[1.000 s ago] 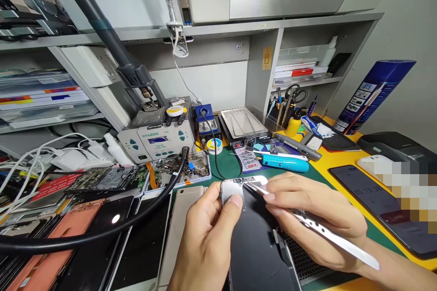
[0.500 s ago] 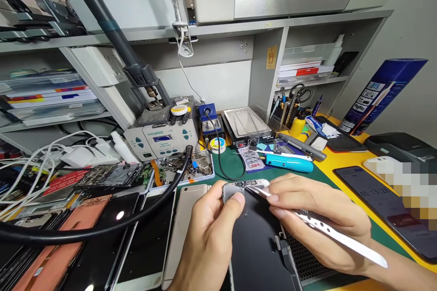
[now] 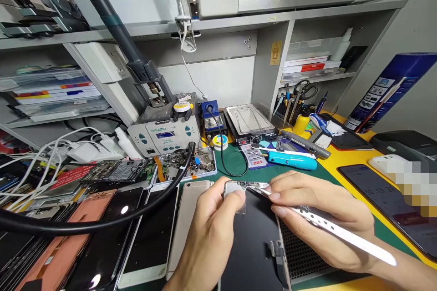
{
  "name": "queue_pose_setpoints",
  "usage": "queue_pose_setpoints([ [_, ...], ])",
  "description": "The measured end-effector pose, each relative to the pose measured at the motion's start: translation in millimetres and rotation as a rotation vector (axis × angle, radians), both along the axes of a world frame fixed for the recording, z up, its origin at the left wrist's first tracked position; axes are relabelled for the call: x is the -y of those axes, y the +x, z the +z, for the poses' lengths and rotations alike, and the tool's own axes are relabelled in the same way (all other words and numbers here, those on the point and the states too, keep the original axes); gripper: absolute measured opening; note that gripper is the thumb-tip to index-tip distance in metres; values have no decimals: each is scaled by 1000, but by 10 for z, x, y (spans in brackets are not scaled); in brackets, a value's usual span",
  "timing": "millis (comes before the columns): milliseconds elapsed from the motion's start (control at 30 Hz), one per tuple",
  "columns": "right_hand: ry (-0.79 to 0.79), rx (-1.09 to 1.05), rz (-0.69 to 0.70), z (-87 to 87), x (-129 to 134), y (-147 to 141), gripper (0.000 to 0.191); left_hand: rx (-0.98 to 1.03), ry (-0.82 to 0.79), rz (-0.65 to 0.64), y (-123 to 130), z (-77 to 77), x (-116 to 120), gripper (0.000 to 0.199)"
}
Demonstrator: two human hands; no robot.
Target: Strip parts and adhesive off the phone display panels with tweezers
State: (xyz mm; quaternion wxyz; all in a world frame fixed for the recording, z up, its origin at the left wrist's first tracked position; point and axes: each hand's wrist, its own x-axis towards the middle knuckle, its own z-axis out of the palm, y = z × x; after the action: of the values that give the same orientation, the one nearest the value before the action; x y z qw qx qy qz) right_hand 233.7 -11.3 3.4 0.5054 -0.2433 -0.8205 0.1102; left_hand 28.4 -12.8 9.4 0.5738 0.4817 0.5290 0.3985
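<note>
My left hand [image 3: 213, 232] grips the upper left corner of a phone screen assembly [image 3: 254, 236], its thumb pressed on the dark back. My right hand [image 3: 324, 218] is closed around a pair of white tweezers [image 3: 341, 233] with a row of dark holes. The tweezer tips touch the small parts along the top edge of the screen assembly; what lies between them is too small to make out. A flex cable with a metal connector [image 3: 276, 250] sits on the assembly's right side. Beneath it is a black perforated pad [image 3: 307, 263].
Several phones lie at left, including a gold phone back [image 3: 186, 207]. A thick black hose [image 3: 112, 232] crosses over them. Behind stand a rework station [image 3: 165, 132], a parts tray [image 3: 205, 173] and a blue screwdriver [image 3: 292, 160]. A phone with a timer [image 3: 385, 204] lies right.
The view has shifted slightly. The screen assembly's lower end has swung a little to the left. Both hands keep their grips, and the tweezer tips stay at the top edge.
</note>
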Motion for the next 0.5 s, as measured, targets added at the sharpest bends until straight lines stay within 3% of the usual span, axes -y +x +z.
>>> queue_pose_setpoints([
  [300,-100,-39,-8,78,1,-25,32,13,-58,-110,-55,80,-71,28],
  [500,-83,-19,-32,86,-1,-41,29,13,-122,-170,-67,145,-140,17],
])
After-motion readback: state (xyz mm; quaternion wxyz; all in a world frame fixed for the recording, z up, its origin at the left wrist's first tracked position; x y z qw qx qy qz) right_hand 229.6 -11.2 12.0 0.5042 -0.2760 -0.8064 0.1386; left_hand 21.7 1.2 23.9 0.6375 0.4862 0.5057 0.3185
